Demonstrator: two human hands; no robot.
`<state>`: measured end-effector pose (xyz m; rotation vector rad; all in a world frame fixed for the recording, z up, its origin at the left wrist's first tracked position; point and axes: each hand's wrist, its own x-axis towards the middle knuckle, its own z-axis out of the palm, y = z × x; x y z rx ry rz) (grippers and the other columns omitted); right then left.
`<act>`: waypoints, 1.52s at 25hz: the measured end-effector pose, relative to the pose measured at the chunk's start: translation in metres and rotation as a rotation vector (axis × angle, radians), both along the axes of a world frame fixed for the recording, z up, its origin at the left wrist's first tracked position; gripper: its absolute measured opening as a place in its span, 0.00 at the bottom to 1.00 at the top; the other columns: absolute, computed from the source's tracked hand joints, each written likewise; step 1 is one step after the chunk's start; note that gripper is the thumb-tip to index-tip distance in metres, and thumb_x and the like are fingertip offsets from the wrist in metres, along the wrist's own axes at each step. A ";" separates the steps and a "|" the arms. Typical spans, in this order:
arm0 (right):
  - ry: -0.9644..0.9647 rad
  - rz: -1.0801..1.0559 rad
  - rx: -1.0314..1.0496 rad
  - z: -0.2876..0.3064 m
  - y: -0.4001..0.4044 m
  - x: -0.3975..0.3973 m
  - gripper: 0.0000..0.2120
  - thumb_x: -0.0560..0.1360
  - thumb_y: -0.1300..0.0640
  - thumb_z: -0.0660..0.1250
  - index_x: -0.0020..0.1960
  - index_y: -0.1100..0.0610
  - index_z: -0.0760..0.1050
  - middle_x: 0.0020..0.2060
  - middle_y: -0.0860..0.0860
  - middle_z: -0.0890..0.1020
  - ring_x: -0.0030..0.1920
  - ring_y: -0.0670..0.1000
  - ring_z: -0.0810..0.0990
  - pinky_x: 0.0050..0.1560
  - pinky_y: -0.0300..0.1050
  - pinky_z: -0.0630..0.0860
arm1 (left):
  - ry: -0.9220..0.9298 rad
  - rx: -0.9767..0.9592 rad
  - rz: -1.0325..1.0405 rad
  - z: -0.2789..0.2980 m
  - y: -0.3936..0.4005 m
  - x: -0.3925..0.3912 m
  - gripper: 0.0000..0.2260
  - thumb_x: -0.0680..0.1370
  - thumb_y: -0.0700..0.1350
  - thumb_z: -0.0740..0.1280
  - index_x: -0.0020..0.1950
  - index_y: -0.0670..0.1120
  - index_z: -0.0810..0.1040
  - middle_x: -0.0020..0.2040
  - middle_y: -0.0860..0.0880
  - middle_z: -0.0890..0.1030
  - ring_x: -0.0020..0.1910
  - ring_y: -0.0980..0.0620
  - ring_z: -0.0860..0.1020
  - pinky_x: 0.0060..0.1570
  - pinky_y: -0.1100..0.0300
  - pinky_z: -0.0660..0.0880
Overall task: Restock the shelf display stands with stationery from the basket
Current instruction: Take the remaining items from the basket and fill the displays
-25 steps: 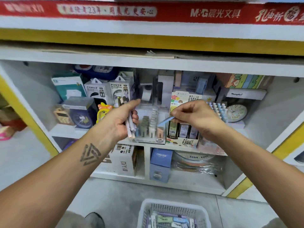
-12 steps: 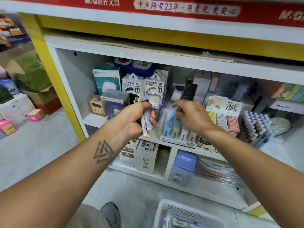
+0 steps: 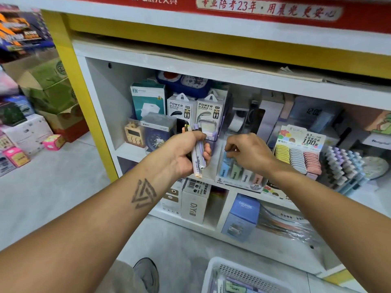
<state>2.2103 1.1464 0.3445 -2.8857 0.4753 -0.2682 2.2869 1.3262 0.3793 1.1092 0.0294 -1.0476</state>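
Note:
My left hand (image 3: 186, 153) grips a bunch of pastel pens (image 3: 197, 157) upright in front of the shelf. My right hand (image 3: 249, 153) hovers over a clear display stand (image 3: 239, 178) on the shelf, its fingers curled down on a blue item in the stand's left slot; what it pinches is mostly hidden. The stand holds blue, green, white and pink refill packs. The white basket (image 3: 213, 271) with more stationery sits on the floor at the bottom edge.
Power bank boxes (image 3: 196, 111), small clocks and a green box fill the shelf behind my hands. A lead-refill display (image 3: 296, 157) and a rack of pastel pens (image 3: 344, 166) stand to the right. Boxes sit on the lower shelf and on the floor at left.
The view has swung left and closer. My right hand carried the blue pen from mid-air down into the clear stand. My left hand keeps its bunch of pens.

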 end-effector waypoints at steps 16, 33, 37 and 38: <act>-0.006 0.026 0.003 0.002 0.002 -0.002 0.03 0.76 0.56 0.73 0.49 0.50 0.82 0.46 0.47 0.84 0.47 0.50 0.81 0.50 0.49 0.79 | -0.007 0.005 0.005 0.002 0.002 -0.002 0.09 0.82 0.41 0.61 0.42 0.42 0.73 0.31 0.46 0.72 0.25 0.53 0.70 0.23 0.66 0.68; -0.433 -0.124 1.160 0.053 -0.011 -0.058 0.09 0.75 0.63 0.73 0.54 0.64 0.81 0.37 0.55 0.85 0.33 0.49 0.80 0.31 0.37 0.75 | -0.117 -0.034 -0.319 0.008 -0.035 -0.049 0.07 0.79 0.41 0.67 0.51 0.37 0.80 0.37 0.40 0.83 0.31 0.49 0.82 0.27 0.63 0.78; -0.661 -0.253 1.230 0.061 -0.043 -0.104 0.08 0.76 0.68 0.70 0.54 0.68 0.80 0.36 0.58 0.84 0.32 0.51 0.80 0.32 0.38 0.78 | -0.090 -0.019 -0.349 0.008 -0.064 -0.073 0.13 0.81 0.42 0.65 0.44 0.35 0.82 0.38 0.37 0.84 0.33 0.46 0.84 0.29 0.59 0.81; -0.728 -0.276 1.223 0.063 -0.051 -0.116 0.06 0.76 0.69 0.69 0.53 0.68 0.80 0.36 0.58 0.84 0.31 0.51 0.79 0.31 0.38 0.77 | -0.087 0.003 -0.349 0.007 -0.070 -0.079 0.13 0.81 0.43 0.65 0.42 0.36 0.82 0.38 0.37 0.84 0.34 0.45 0.84 0.27 0.58 0.81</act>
